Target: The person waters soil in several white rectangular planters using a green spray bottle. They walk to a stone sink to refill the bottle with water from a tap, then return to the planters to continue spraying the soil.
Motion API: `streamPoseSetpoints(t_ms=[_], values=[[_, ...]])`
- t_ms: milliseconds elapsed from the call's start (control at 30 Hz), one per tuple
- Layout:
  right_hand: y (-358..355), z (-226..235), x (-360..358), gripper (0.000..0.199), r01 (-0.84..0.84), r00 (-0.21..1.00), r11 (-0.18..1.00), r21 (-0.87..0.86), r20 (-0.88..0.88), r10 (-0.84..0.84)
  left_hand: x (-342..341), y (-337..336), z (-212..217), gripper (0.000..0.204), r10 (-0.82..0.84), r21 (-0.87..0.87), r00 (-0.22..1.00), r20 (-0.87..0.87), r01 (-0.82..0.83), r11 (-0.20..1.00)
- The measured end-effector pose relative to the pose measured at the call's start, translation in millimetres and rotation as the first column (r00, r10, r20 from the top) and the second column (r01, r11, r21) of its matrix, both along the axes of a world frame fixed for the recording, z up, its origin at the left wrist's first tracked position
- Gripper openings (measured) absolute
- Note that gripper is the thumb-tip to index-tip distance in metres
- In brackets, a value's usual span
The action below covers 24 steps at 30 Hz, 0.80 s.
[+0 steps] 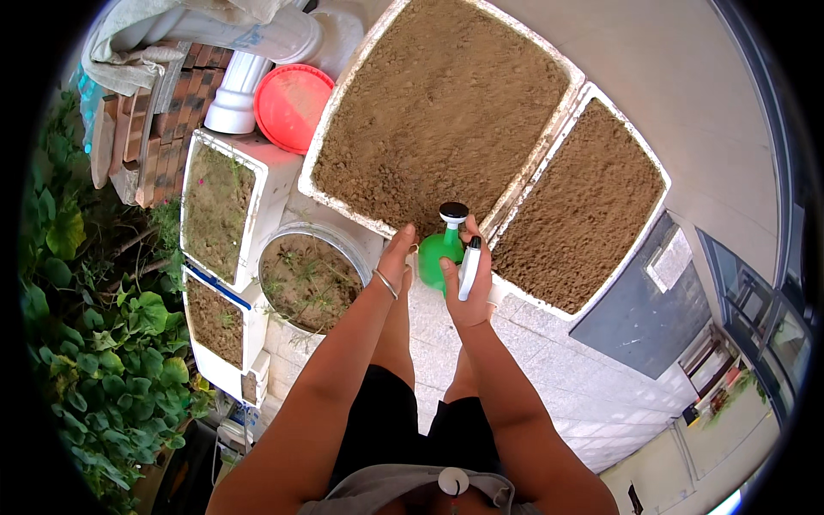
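My right hand [470, 296] is closed round a small green watering can [433, 249], its thumb against the body. The can has a black round sprinkler head [454, 210] on a white collar and a white handle part with a black tip on its right side. Just left of the can, my left hand [396, 253], below which sits a silver bangle, points forward with its fingers stretched, seemingly holding nothing. Beyond both hands stands a large white foam box [343, 206] filled with brown soil [446, 103]. A narrower soil-filled foam box [657, 202] adjoins it on the right.
To the left are a round metal-rimmed tub [348, 249] with sprouting plants and two smaller white planter boxes [249, 232]. A red round lid [293, 107], white pipes [236, 94] and stacked bricks [176, 112] lie behind. Leafy plants [112, 369] fill the far left; a dark board [644, 318] lies right.
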State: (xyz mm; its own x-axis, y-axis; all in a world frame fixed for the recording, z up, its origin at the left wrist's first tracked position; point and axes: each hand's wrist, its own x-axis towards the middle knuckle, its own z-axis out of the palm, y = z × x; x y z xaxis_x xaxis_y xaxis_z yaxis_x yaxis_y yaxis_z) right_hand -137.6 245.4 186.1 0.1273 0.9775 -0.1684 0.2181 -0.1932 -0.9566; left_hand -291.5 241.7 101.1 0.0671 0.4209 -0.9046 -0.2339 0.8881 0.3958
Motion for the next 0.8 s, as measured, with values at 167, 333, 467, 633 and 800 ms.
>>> streamPoseSetpoints(t_ms=[167,333,467,633,800], values=[[-15,1,-13,0.047,0.061,0.996,0.996,0.057,0.065,-0.065,13,-39,-31,0.07,0.084,-0.146,0.947,0.311,-0.04,0.988],[-22,2,-1,0.044,0.002,0.99,0.995,0.1,0.139,-0.016,22,-70,-67,0.053,0.25,-0.213,0.896,0.367,-0.181,0.96],[-19,12,2,0.041,-0.016,0.945,0.997,0.077,0.327,-0.011,24,-88,-74,0.062,0.265,-0.225,0.93,0.256,-0.209,0.952],[-34,-10,20,0.04,0.062,0.951,0.994,-0.09,0.306,-0.032,45,-62,-19,0.074,0.162,-0.297,0.974,0.159,-0.109,0.949],[-22,-7,12,0.036,0.032,0.942,0.999,0.041,0.333,-0.043,46,-53,-7,0.06,0.142,-0.371,0.98,0.138,-0.082,0.925]])
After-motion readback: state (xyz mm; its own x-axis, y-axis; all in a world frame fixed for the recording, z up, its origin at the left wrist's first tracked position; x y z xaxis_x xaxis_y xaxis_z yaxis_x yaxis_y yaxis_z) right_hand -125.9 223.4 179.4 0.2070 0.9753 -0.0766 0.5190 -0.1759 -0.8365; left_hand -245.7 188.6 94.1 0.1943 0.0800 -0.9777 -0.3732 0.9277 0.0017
